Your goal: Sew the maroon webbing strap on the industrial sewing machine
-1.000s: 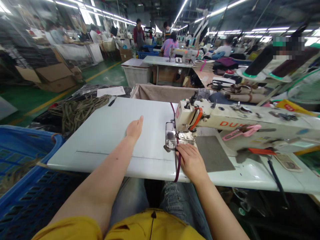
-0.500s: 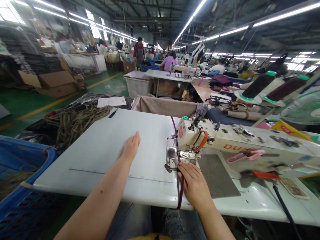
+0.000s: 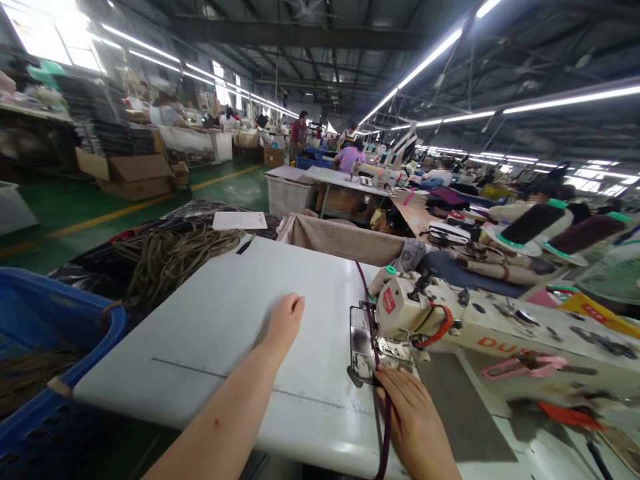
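A narrow purple strap [image 3: 387, 433] runs over the metal needle plate [image 3: 361, 337] of a sewing machine [image 3: 400, 303] and hangs past the table's front edge. My right hand [image 3: 415, 413] holds the strap just in front of the plate, its fingers together on it and its thumb partly hidden. To the left, my left hand [image 3: 286, 323] is closed with its thumb side up, over the white table [image 3: 210, 320]. Nothing shows sticking out of it, and its palm side is hidden. The strap's far part lies behind the plate.
A blue crate [image 3: 100, 340] stands at the left. Tangled olive straps [image 3: 170, 260] and a paper sheet [image 3: 240, 221] lie on black plastic behind the table. A beige fabric-lined bin [image 3: 345, 240] adjoins the far edge. Thread spools [image 3: 533, 223] stand at right.
The view has tilted up and turned left, so things sit lower and farther right. My left hand's fingers look more curled. My right hand stays on the strap by the plate.
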`<state>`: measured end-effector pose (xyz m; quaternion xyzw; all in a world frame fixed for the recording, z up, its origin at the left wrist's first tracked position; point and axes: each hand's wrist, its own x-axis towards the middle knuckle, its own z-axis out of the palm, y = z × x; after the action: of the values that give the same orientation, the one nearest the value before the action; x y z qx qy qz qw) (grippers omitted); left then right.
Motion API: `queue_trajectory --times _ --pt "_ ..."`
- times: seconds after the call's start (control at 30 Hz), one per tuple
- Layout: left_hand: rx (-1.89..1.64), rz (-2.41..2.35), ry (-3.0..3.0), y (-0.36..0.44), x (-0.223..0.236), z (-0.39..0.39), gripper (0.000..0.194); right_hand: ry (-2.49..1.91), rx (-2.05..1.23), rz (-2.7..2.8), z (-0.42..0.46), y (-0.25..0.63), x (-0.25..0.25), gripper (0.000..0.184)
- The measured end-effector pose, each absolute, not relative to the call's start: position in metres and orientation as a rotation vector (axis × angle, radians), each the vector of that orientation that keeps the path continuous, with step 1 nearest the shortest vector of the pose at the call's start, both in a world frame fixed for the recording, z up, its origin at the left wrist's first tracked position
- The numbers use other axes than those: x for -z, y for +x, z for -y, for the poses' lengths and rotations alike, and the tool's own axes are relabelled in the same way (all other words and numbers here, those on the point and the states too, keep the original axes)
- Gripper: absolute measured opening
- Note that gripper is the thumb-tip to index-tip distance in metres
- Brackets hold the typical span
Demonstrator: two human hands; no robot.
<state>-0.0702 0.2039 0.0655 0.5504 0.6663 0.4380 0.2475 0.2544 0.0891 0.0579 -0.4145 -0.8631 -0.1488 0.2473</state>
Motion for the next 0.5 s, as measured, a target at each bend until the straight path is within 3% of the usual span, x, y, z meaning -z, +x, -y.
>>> queue_trajectory --times 0.5 --pt "-1.109 -1.594 1.327 -0.057 -0.071 -0.193 0.034 -1.182 0.365 2.333 -0.085 0.248 -0.07 0.033"
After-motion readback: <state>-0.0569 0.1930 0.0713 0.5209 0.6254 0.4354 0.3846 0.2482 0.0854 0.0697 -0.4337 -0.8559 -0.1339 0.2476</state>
